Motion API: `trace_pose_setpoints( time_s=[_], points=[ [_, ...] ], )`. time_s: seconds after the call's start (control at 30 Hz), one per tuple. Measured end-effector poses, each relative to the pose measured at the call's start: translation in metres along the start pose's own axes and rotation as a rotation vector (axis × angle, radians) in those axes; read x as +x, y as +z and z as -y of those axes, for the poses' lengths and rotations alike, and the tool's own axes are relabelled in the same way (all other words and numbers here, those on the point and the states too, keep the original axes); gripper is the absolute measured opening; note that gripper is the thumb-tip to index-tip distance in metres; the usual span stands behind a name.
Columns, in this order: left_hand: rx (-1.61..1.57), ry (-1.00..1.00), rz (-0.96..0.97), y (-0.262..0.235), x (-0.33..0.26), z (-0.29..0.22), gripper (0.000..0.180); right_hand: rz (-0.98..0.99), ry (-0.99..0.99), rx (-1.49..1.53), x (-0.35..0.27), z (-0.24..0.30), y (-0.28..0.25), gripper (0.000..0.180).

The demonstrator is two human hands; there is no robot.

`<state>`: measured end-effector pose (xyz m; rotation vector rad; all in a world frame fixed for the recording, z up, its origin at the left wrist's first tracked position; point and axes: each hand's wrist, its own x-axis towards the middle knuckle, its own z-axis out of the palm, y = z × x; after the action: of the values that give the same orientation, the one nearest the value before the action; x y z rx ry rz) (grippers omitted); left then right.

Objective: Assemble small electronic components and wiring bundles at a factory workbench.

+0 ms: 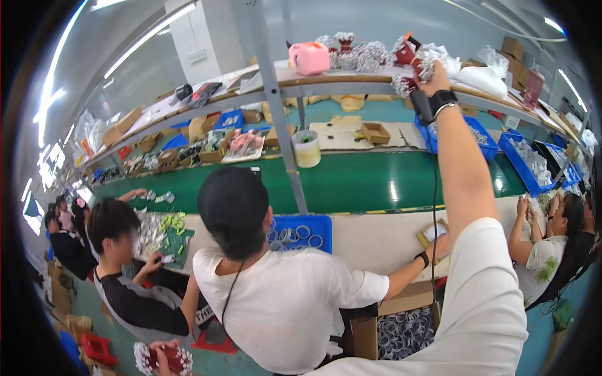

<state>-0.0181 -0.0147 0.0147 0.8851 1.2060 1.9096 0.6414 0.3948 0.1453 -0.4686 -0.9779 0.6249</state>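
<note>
My right arm stretches up to the overhead shelf (288, 78). There my right hand (434, 81) is closed around a bundle of dark red wires with white ends (406, 56). Similar bundles with whitish ends (364, 56) lie piled on the shelf to its left. Low at the left edge of view, my left hand (164, 358) grips another dark red wire bundle (180, 361), its white ends sticking out at both sides. A black band and a thin bracelet are on my right wrist, with a dark device and cable hanging beside it.
A co-worker in a white shirt and black cap (233, 210) sits right before me; another person (116, 238) sits left. A green conveyor belt (357, 182) runs across. Blue bins (323, 232) and an open carton of grey rings (360, 338) stand nearby. A metal post (276, 100) holds the shelf.
</note>
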Motion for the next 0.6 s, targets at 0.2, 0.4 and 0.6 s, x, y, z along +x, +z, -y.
trace_pose_setpoints(
  time_s=[0.2, 0.4, 0.6],
  points=[
    [0.019, -0.106, -0.139, -0.033, -0.017, -0.001, 0.023, -0.318, -0.39, -1.008, -0.008, 0.023, 0.005, 0.028],
    [0.065, -0.216, -0.364, -0.056, -0.038, -0.004, 0.043, -0.442, -0.534, -1.339, -0.047, 0.006, 0.029, 0.037],
    [1.093, 0.178, -0.201, -0.061, -0.061, -0.011, 0.058, -0.758, -0.753, -1.47, -0.06, -0.018, 0.049, 0.049]
  ],
)
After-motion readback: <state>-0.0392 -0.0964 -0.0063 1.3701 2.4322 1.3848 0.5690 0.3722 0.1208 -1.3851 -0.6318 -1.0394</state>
